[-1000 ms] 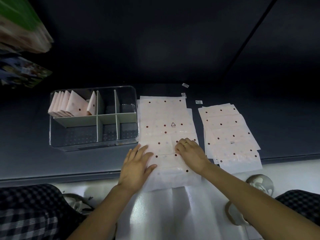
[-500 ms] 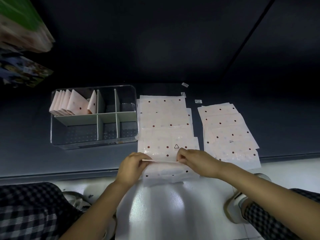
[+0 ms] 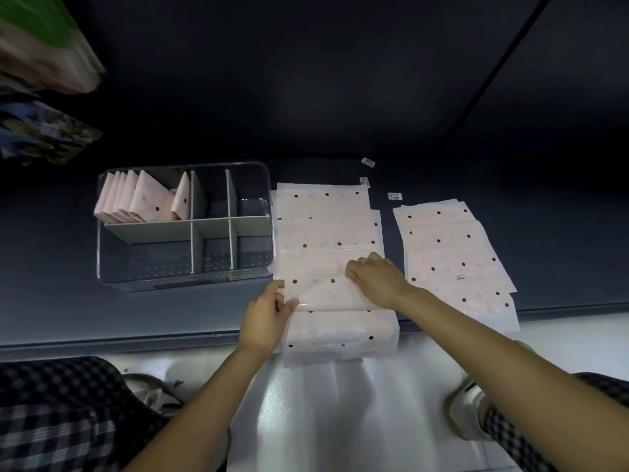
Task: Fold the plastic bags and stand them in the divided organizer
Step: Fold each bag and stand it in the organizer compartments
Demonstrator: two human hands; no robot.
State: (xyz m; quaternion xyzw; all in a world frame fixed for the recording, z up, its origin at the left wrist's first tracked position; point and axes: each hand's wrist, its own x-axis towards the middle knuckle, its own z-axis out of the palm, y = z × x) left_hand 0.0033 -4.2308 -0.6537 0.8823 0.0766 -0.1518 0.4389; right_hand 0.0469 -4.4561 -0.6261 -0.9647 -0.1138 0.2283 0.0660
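A pale pink plastic bag with dark dots lies flat on the dark surface, on top of a stack of the same bags. Its near part is turned over away from me. My left hand pinches the left end of that fold. My right hand holds the fold's right end with curled fingers. The clear divided organizer stands to the left. Several folded bags stand in its back left compartment.
A second stack of dotted bags lies to the right. Small labels lie on the dark surface behind. The stack's near end overhangs the ledge toward the white floor. Checked trouser legs and shoes flank my arms. Packaged goods sit at upper left.
Both hands have lifted the bag's near edge and carried it away from me, turning the near part over onto the bag. A second earlier the hands pressed flat on it.
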